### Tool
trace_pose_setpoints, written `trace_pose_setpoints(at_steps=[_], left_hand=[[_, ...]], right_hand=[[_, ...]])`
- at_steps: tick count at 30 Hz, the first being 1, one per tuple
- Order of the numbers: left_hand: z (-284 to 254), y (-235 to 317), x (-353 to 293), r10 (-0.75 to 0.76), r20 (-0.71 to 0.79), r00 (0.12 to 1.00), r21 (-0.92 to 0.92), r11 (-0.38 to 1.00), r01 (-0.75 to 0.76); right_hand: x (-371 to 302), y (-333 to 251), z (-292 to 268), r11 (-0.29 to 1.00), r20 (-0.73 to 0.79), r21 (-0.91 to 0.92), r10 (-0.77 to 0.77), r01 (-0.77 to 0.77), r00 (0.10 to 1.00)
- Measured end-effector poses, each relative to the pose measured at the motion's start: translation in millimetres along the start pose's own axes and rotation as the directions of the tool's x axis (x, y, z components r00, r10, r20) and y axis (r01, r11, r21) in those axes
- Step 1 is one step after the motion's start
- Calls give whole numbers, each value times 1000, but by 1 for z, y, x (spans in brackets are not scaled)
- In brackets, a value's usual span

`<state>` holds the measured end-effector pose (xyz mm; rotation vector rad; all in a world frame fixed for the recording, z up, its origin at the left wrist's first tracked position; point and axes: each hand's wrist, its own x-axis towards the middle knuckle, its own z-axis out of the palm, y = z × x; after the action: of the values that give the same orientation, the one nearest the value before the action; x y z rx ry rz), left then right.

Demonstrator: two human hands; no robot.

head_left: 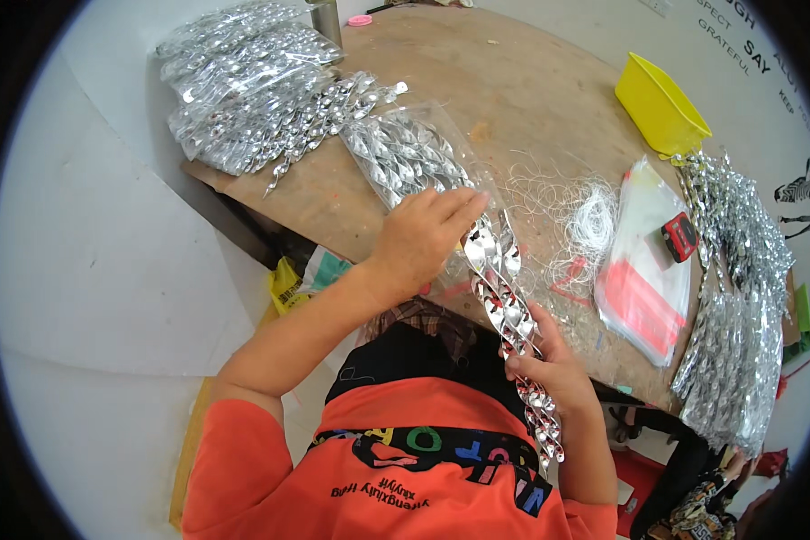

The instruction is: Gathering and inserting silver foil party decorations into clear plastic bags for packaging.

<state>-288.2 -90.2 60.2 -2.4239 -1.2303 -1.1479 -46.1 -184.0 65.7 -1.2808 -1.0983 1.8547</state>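
Note:
My right hand [553, 358] is closed around a bundle of shiny silver twisted strips [504, 301], whose lower ends hang past the table edge in front of my shirt. The bundle's upper end runs toward a clear plastic bag [454, 135] on the table. More silver twists [405, 153] lie inside or under that bag's film. My left hand [427, 229] rests flat across the near end of the bag, fingers stretched to the right and touching the bundle's top. Its thumb is hidden.
Silver twists in clear bags [252, 85] are piled at the far left. To the right lie tangled white string [592, 216], flat clear bags [643, 297] with a red tape measure [679, 238], a yellow bin [661, 108], and silver strands [738, 297] over the table edge [643, 396].

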Motion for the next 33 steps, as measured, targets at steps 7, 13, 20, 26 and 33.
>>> trace_pose_setpoints(at_steps=[7,13,20,26,33], left_hand=[[5,-5,-1,24,-85,996,27,999,-22],[-4,-1,-1,24,-39,999,17,1000,-23],[0,5,-8,57,-18,998,22,998,-56],[0,15,-6,53,-29,998,-18,998,-54],[2,12,-5,13,-60,998,-112,994,-20]], right_hand=[[10,-3,-1,983,16,-177,-40,42,999],[20,11,-1,990,-33,-128,-67,63,997],[36,-8,23,982,28,-145,-123,125,992],[87,-26,30,989,55,86,-121,116,991],[143,-38,24,930,125,-197,-290,310,949]])
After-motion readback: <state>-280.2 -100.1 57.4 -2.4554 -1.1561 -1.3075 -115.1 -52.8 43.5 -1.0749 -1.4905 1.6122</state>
